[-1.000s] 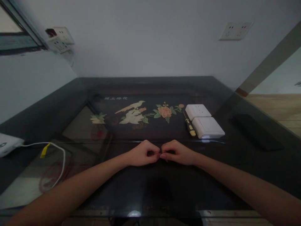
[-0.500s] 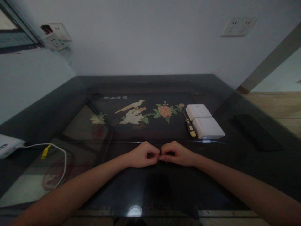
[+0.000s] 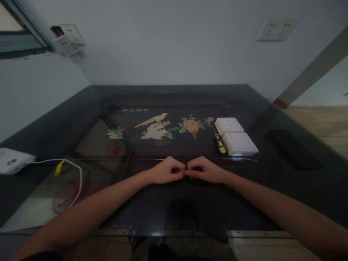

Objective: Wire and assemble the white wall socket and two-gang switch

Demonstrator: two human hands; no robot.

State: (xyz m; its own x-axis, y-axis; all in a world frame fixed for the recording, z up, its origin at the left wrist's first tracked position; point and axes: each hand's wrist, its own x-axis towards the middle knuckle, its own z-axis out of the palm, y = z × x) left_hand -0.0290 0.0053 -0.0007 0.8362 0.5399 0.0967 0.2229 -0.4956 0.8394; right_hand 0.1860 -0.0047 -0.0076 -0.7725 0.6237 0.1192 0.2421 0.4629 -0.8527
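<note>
My left hand (image 3: pixel 168 170) and my right hand (image 3: pixel 204 169) meet at the fingertips over the dark glossy table (image 3: pixel 152 217). Both are closed in a pinch, thumb against fingers; anything between the fingertips is too small to make out. Beyond my right hand lies a screwdriver (image 3: pixel 220 143) with a black and yellow handle, its shaft pointing to the wall. Right beside it are a white socket box (image 3: pixel 230 125) and, nearer to me, a white plain-faced box (image 3: pixel 240 143); the two touch.
At the right lies a flat black object (image 3: pixel 295 149). A white device (image 3: pixel 15 160) at the left has a white cable (image 3: pixel 81 177) with a yellow tag (image 3: pixel 59 168). Wall sockets (image 3: pixel 277 29) are at the back, and a bird-and-flower picture (image 3: pixel 156 130) decorates the tabletop.
The view has shifted slightly, so the table and hands appear a little higher. Both hands keep their pinch, fingertips together.
</note>
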